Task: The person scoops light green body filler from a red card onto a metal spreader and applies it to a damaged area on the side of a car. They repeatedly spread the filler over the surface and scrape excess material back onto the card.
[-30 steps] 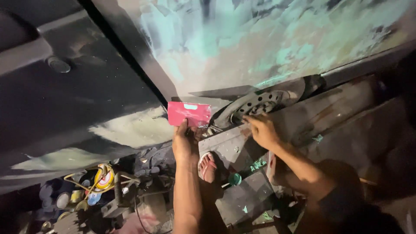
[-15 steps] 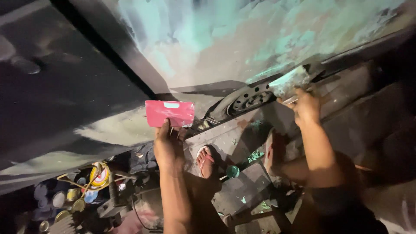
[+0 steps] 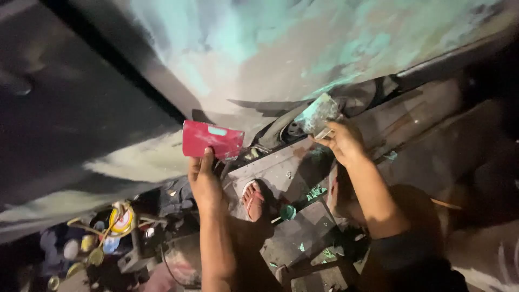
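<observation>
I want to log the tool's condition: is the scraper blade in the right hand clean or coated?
Coated. The scraper in the right hand carries greenish-grey paste across its blade, like the smears on the car panel.

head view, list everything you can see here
car panel: one, grey with teal filler patches, across the top
red card: one, red, centre, against the panel
scraper: one, teal-smeared blade, right of centre
sandal: one, red and white, on a foot below
tins: several, yellow and mixed colours, bottom left
left hand: holds the red card
right hand: holds the scraper
</observation>
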